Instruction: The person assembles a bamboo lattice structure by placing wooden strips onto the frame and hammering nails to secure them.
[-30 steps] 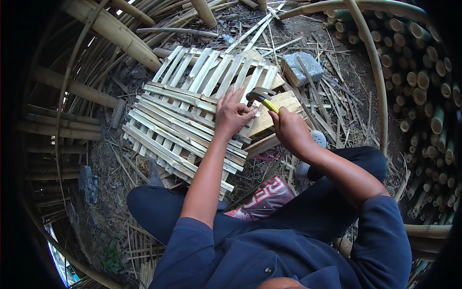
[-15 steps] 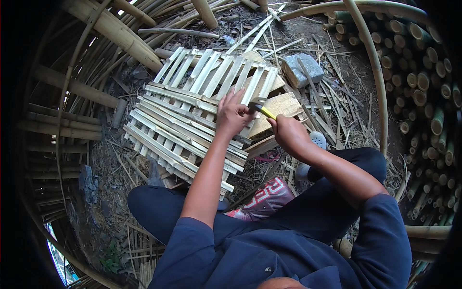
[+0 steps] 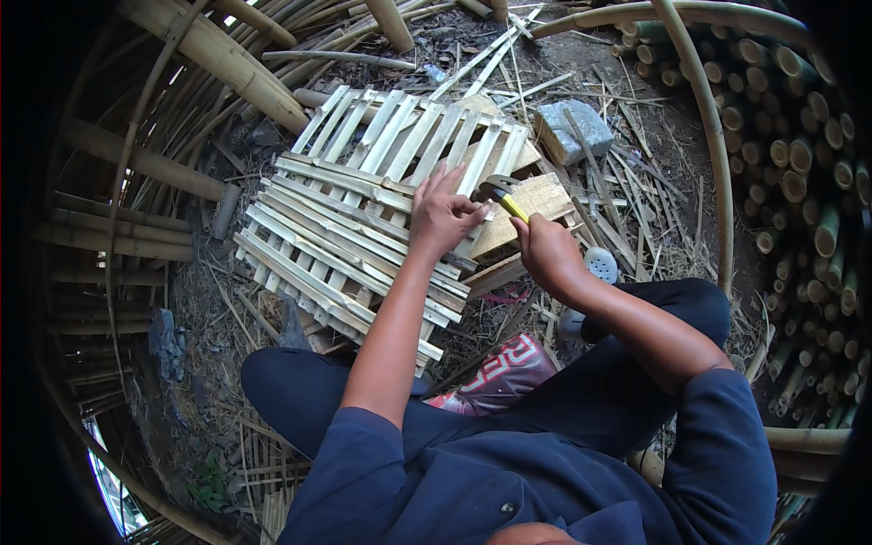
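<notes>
A panel of split-bamboo slats (image 3: 401, 138), crossed by several more strips, lies in front of me. My left hand (image 3: 441, 218) rests on its right part, the thumb and forefinger pinched together at the slats' end. What they pinch is too small to make out. My right hand (image 3: 549, 251) grips the yellow-and-black handle of a claw hammer (image 3: 514, 205). The dark hammer head hangs just right of my left fingertips, apart from them. Below the hammer sits a pale wooden block (image 3: 531, 204), partly under the panel.
A grey stone block (image 3: 572, 132) stands beyond the wood, among scattered bamboo strips. Stacked bamboo poles (image 3: 795, 154) fill the right side, behind a bent pole (image 3: 716, 136). Thick bamboo posts (image 3: 218, 68) rise at the left. A printed red-and-grey packet (image 3: 500, 377) lies between my legs.
The hammer head has moved a little to the right, away from my left fingertips. My left hand has stayed almost in place on the panel.
</notes>
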